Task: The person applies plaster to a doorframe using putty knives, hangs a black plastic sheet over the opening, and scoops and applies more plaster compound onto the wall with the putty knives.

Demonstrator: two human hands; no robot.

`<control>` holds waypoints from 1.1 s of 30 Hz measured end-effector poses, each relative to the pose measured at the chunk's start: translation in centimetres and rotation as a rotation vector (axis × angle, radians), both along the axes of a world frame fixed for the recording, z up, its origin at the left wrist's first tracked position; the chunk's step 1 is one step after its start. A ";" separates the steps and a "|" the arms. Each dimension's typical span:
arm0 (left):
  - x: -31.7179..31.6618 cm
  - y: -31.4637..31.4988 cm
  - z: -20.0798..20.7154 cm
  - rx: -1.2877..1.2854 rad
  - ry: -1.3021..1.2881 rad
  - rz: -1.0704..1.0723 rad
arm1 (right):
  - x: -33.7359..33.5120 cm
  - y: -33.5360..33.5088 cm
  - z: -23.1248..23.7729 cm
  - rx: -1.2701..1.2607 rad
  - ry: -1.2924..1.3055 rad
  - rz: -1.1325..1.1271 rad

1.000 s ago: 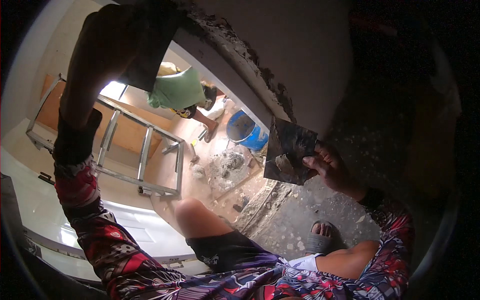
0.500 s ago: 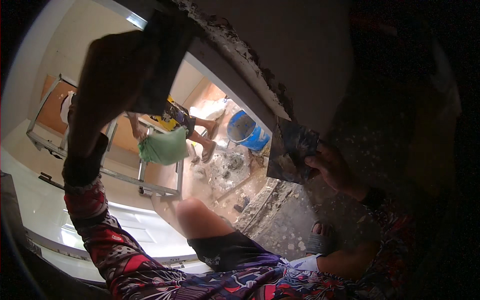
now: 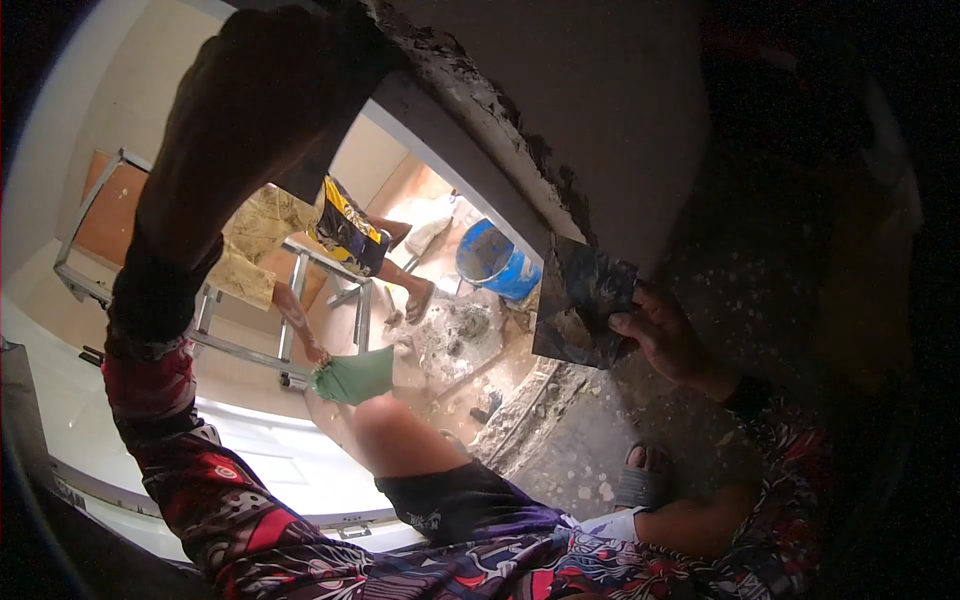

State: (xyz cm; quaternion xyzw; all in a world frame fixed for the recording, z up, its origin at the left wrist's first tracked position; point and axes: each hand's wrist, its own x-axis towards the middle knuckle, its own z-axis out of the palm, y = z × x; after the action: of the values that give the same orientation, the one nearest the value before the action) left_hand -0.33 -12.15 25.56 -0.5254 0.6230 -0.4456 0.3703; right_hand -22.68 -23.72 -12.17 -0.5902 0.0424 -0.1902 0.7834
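My left hand is raised at the upper left, in deep shadow, with its fingers closed round a dark flat-bladed tool. That tool is against or near the wall edge, where rough pale filler runs down along the frame; contact is too dark to tell. Lower on the right, my right hand grips a square dark plate smeared with grey filler, thumb on its face. The plate's upper corner meets the lower end of the filled edge.
Beyond the opening a person bends, holding a green sack beside a metal ladder frame. A blue bucket and a heap of grey mix are on the floor. A white door lies left, rubble near my feet.
My left hand has shifted up and right along the filled edge. The other person has stepped and bent lower, bringing the green sack down toward my knee in view. My right hand barely moves.
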 end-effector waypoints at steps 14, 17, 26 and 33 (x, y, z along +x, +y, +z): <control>0.1 0.0 5.4 -0.272 -0.003 0.451 | -0.2 0.0 0.0 0.054 -0.020 0.020; -3.6 -0.2 4.7 -0.186 -0.139 0.298 | 1.2 0.4 -1.2 0.034 -0.040 0.024; -7.1 1.8 4.5 -0.348 -0.270 0.199 | 0.7 0.6 0.4 0.044 0.073 0.055; 2.1 9.6 -8.8 -0.177 0.746 -0.112 | 0.0 0.7 1.5 0.334 0.109 -0.057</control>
State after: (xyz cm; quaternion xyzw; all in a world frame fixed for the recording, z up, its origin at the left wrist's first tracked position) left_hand 1.79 -2.57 16.77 -0.6464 0.7018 -0.2956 0.0466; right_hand -22.65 -23.05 -10.66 -0.4599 0.1325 -0.1707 0.8613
